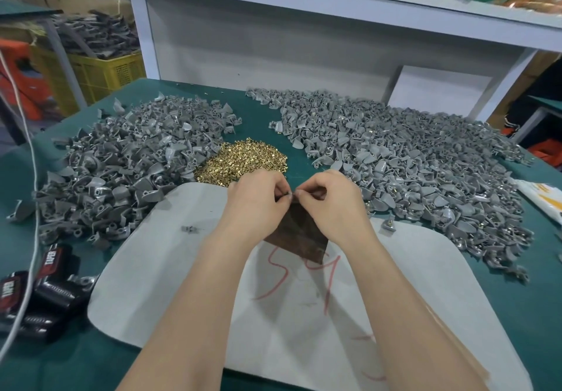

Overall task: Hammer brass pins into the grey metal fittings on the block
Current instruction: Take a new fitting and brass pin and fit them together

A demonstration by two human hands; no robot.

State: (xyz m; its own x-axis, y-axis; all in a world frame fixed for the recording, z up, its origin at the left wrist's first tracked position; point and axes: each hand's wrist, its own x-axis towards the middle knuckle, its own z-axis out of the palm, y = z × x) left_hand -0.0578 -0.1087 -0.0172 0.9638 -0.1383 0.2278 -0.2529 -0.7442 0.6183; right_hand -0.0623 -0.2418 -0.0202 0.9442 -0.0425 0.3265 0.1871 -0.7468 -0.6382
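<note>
My left hand (258, 196) and my right hand (328, 196) meet fingertip to fingertip above the far end of a dark brown block (299, 235). Between the fingertips they pinch a small grey fitting (291, 193), mostly hidden by the fingers. I cannot tell whether a pin is in it. The block lies on a pale grey mat (188, 247) marked with red writing. A heap of brass pins (240, 161) lies just beyond my hands. Grey fittings are piled at the left (127, 162). A larger pile at the right (410, 165) shows brass pins in some pieces.
The green table (60, 357) carries black tool batteries (36, 293) and a white cable (29, 238) at the left. A single grey fitting (190, 229) lies on the mat. A white shelf frame (273, 44) stands behind; a yellow crate (100, 71) sits at the far left.
</note>
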